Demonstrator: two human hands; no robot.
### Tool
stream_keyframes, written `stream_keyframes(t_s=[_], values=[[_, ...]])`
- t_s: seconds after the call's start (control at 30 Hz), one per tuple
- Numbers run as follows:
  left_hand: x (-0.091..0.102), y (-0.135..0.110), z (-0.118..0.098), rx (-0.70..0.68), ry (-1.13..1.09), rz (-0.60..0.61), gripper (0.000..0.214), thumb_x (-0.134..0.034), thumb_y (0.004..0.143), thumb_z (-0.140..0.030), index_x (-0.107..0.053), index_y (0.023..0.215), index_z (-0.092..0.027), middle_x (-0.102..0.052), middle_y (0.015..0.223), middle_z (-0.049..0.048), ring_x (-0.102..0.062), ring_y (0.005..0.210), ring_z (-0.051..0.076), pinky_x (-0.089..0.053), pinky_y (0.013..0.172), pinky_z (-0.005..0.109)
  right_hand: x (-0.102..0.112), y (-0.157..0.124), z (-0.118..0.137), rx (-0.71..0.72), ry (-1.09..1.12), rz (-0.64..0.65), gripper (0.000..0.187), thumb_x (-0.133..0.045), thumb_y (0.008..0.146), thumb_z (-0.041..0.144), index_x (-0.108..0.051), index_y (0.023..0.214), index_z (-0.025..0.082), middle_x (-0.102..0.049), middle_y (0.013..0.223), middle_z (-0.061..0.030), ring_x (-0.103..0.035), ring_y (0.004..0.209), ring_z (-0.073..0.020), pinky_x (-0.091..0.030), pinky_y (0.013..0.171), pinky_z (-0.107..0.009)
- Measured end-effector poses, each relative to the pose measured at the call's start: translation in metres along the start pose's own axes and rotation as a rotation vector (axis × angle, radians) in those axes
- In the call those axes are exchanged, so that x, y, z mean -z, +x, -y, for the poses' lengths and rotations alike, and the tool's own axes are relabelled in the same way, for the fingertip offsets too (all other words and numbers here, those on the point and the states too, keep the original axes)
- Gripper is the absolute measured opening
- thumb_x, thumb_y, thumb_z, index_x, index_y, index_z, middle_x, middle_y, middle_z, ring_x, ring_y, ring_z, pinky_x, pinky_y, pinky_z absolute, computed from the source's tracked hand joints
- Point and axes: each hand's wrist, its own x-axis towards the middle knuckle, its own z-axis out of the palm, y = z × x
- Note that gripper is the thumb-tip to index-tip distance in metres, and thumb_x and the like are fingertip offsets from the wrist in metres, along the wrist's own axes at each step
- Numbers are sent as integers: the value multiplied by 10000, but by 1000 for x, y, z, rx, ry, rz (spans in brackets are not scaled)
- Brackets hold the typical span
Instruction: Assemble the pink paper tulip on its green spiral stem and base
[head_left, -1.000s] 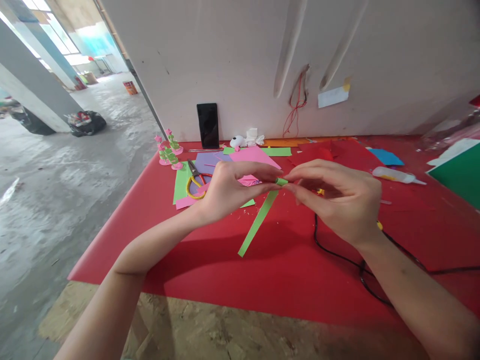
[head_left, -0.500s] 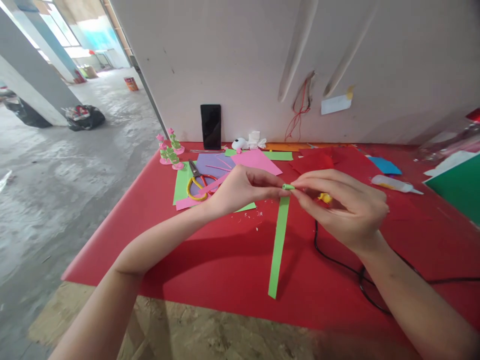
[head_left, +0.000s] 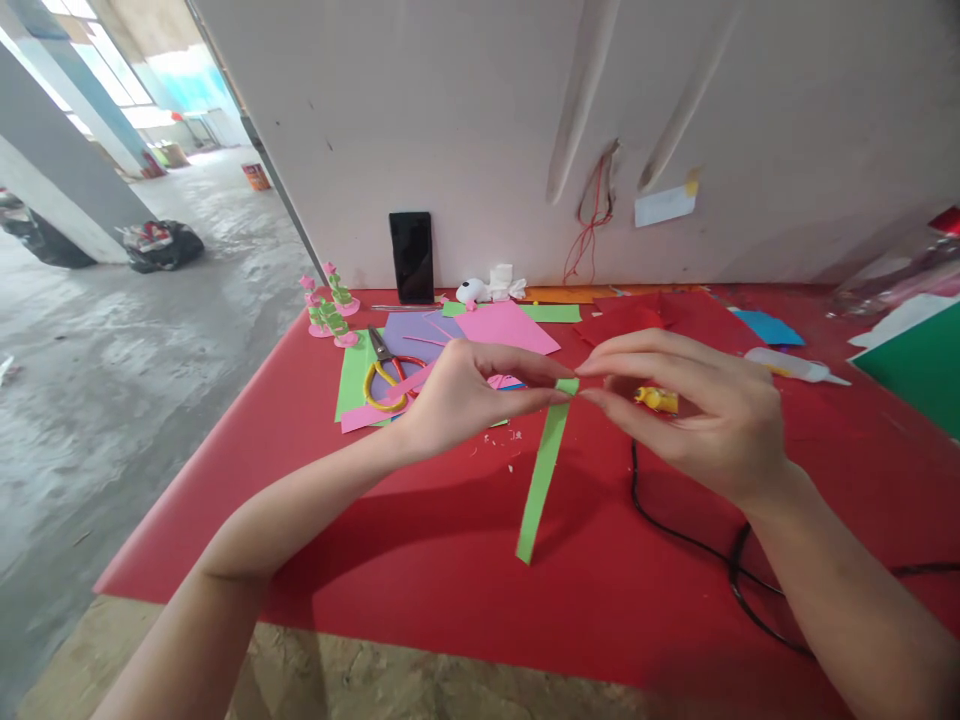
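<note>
A long green paper strip (head_left: 544,470) hangs down over the red table (head_left: 450,560). Its top end is pinched between the fingertips of my left hand (head_left: 465,395) and my right hand (head_left: 690,410), which meet above the middle of the table. Both hands are closed on that end, thumb against fingers. The lower end of the strip hangs free near the table's surface.
Sheets of green, purple and pink paper (head_left: 495,325) lie behind my left hand with yellow-handled scissors (head_left: 386,372) on them. Small pink-and-green paper figures (head_left: 326,310) and a black phone (head_left: 412,256) stand at the back. A glue bottle (head_left: 795,365), a small yellow object (head_left: 658,399) and a black cable (head_left: 697,540) lie at right.
The strip has swung from slanting left to hanging almost straight down. My fingertips have kept working its top end, where the small roll seen before now looks flatter.
</note>
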Motion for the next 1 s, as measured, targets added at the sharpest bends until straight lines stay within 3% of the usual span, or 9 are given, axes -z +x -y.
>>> stream_keyframes(t_s=[0.23,0.43,0.7,0.83,1.0], values=[[-1,-2,2,-104,1,-12,101,-720,752,-162,-771,822,-215,-780,858,-2,-728,816,127,-597,774,220,-2,0,3,40,82,23,63,-629,844,136,-604,869,187,-647,820,-7,-566,549,-40,-515,506,-173],[-3,1,-5,38,-76,-29,238,-740,695,-140,-722,931,-167,-771,788,6,-736,769,133,-602,731,210,-6,-1,4,112,-53,-72,118,-628,829,84,-586,867,187,-665,804,-8,-576,556,-47,-511,499,-171],[-4,3,-8,184,-223,23,196,-855,585,-197,-751,745,-152,-750,718,-5,-679,665,77,-541,606,124,-3,-4,6,315,-384,-131,129,-633,830,78,-599,871,195,-711,804,-6,-668,672,-83,-528,557,-174],[-4,4,-7,280,-263,54,247,-860,592,-264,-756,784,-148,-759,740,8,-706,701,101,-571,663,158,-1,-6,3,461,-454,-121,129,-656,810,65,-619,916,129,-724,825,-59,-647,616,-100,-517,531,-218],[1,5,-3,235,-225,128,245,-823,646,-269,-757,852,-154,-768,799,25,-725,763,131,-597,709,202,-1,-5,-3,521,-471,-107,120,-688,792,88,-630,893,118,-722,796,-65,-652,616,-113,-524,536,-229]])
